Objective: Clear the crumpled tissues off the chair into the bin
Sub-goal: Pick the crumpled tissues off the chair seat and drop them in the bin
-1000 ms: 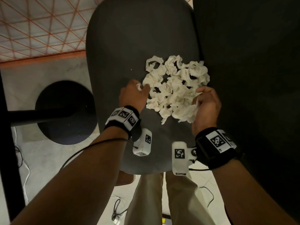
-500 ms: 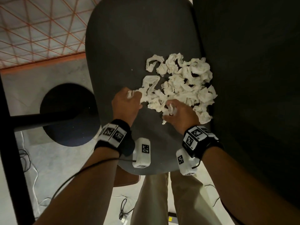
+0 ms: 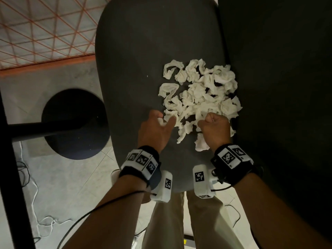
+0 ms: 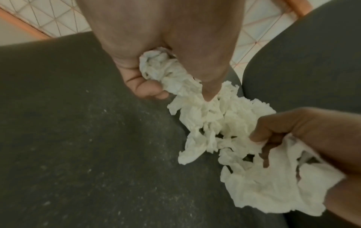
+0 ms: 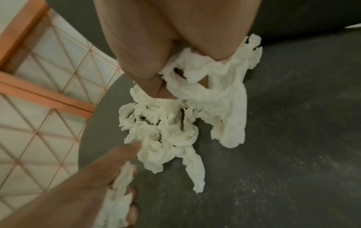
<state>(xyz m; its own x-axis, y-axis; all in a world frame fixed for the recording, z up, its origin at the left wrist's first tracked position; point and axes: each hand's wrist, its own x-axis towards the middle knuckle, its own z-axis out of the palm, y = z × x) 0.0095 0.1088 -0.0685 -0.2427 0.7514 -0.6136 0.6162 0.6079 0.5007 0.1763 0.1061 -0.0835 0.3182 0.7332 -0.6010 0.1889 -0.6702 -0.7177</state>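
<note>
A heap of white crumpled tissues (image 3: 203, 90) lies on the dark grey chair seat (image 3: 140, 51). My left hand (image 3: 159, 121) sits at the heap's near left edge, its fingers curled round a wad of tissue (image 4: 166, 72). At the near right edge my right hand (image 3: 213, 126) is a fist gripping more tissues (image 5: 210, 86), with strands hanging from it. In the right wrist view the left hand (image 5: 109, 166) shows at lower left, tissue (image 5: 115, 203) in it. The heap (image 4: 210, 123) stretches between both hands.
The black chair back (image 3: 278, 87) rises right of the seat. A round black bin (image 3: 75, 123) stands on the floor left of the chair, behind a black bar (image 3: 45, 128). An orange wire grid (image 3: 39, 29) lies far left. Cables (image 3: 45, 223) trail on the floor.
My right hand moved from the heap's right side to its near edge and closed into a fist on tissues. My left hand drew back slightly, still holding its wad.
</note>
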